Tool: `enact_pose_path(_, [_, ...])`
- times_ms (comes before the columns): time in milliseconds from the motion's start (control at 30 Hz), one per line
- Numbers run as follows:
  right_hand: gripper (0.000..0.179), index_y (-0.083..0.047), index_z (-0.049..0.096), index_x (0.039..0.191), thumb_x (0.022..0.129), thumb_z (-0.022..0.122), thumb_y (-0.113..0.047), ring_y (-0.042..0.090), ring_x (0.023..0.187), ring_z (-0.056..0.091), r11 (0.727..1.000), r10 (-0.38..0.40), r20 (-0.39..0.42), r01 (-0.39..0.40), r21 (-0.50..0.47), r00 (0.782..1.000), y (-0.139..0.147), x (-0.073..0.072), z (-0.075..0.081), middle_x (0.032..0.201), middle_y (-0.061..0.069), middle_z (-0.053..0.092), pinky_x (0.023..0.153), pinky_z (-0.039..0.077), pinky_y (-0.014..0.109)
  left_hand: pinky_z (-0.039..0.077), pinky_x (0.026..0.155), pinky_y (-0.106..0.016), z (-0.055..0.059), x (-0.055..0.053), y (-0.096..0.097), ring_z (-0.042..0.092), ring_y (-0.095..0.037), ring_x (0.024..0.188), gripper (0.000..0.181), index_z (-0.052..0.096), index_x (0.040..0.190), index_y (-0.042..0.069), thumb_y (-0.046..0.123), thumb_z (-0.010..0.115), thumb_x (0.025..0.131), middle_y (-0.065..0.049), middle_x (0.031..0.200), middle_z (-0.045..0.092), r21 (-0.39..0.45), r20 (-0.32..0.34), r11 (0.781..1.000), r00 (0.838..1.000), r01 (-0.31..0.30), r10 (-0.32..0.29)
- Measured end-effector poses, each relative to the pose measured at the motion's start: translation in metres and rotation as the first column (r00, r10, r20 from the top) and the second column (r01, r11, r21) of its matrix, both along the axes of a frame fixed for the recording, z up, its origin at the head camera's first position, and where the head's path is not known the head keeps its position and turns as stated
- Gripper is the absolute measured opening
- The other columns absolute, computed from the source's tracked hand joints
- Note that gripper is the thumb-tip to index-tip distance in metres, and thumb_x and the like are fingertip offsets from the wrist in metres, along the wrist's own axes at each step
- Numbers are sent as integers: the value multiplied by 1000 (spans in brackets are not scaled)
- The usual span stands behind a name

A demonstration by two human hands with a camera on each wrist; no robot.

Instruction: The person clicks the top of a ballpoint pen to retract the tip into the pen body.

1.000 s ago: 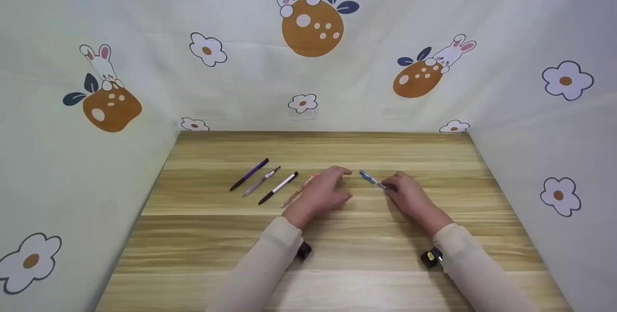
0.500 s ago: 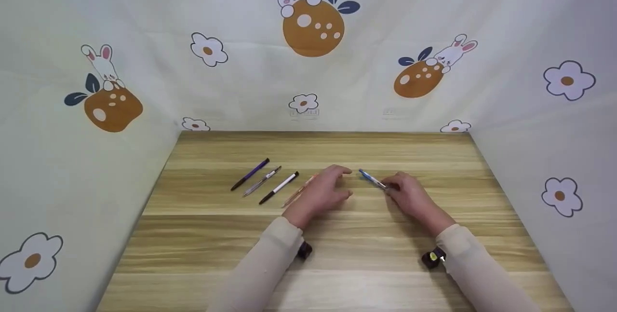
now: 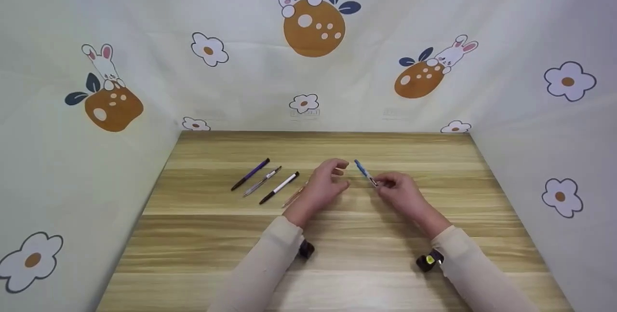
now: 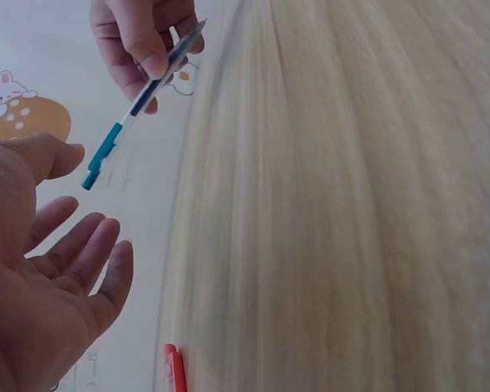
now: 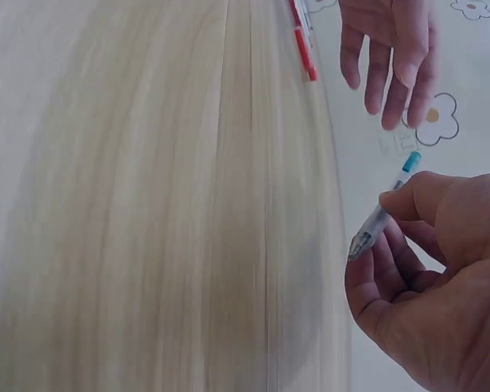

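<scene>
My right hand [image 3: 402, 194] pinches a clear pen with a blue-teal clip end [image 3: 362, 170] between thumb and fingers. In the left wrist view the pen [image 4: 140, 102] slants with its teal end toward my left hand and its tip past my right fingers. My left hand [image 3: 325, 186] is held just left of that end, fingers spread and bent, nothing in its grasp. Beneath the left hand lies a pen with a red-orange end [image 4: 176, 369], partly hidden by the hand in the head view.
Left of the hands, a purple pen [image 3: 249, 174], a clear pen [image 3: 261, 182] and a white pen with dark ends [image 3: 278, 188] lie slanted side by side on the wooden table [image 3: 202, 249]. Patterned cloth [image 3: 241, 80] walls in the back and both sides.
My right hand has shifted a little left and the pen in it has turned steeper, its blue end rising away from me. My left hand has moved slightly up and away.
</scene>
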State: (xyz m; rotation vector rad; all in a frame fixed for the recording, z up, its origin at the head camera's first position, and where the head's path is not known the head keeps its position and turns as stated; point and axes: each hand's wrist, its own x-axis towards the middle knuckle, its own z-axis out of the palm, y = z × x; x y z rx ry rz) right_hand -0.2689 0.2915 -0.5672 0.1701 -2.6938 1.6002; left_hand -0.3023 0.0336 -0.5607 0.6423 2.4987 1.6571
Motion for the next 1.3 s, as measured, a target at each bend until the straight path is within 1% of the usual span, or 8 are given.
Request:
enact_pose_path(200, [30,6,78,123,94,70,6,20,89,62,995,-16,53,21,-99,998,-12,4,2,103,18,72,68,52,21,59,105,-40,3,-4,3,70,-33,121,43,66,140,-1,0,79,98,-26,138,67,133,30,990,999,-35,31])
enact_pose_path(333, [28,10,76,122,95,68,8,18,86,63,989,4,44,2,-150,999,-22,8,2,100,17,72,67,54,21,60,103,-38,6,-4,4,71,-32,120,44,65,141,-1,-1,78,98,-27,138,67,194,59,980,998,-46,35])
enact_pose_path(500, [26,13,75,120,95,67,10,15,83,65,980,51,9,-48,-191,999,-34,12,-1,97,18,73,67,56,22,61,100,-39,8,-3,5,71,-33,119,47,62,144,-3,-3,77,99,-29,138,66,234,73,971,997,-47,31])
enact_pose_path(633, [26,13,74,118,94,68,9,13,86,65,978,56,-2,-55,-201,998,-43,14,-3,98,17,74,73,55,21,62,97,-40,10,-2,6,72,-31,117,48,62,144,-2,-1,78,99,-23,133,69,251,83,967,996,-53,33])
enact_pose_path(833, [29,15,72,120,92,68,8,13,91,66,965,31,70,-11,-261,997,-56,18,-1,99,11,73,76,56,20,62,96,-40,11,-2,7,72,-26,114,43,66,140,5,3,80,100,-10,126,72,260,71,964,997,-60,43])
enact_pose_path(933, [30,16,71,121,92,67,8,14,92,66,956,28,92,0,-293,995,-61,20,-1,101,12,72,76,57,21,61,95,-39,10,-2,7,72,-24,112,42,67,139,8,0,79,99,-9,123,72,260,66,963,997,-65,49])
enact_pose_path(1100, [32,15,71,122,91,65,10,15,90,66,945,23,98,11,-326,995,-66,21,-4,100,11,72,75,57,21,61,87,-35,10,-3,9,72,-23,108,43,66,139,5,-4,78,98,-10,121,71,258,54,964,997,-61,49])
enact_pose_path(1300, [28,13,73,118,91,65,9,15,90,66,946,8,78,18,-325,997,-70,23,-4,99,11,72,75,55,20,60,85,-33,12,-2,10,72,-22,105,41,67,136,4,-8,77,98,-11,121,70,263,47,963,997,-64,53])
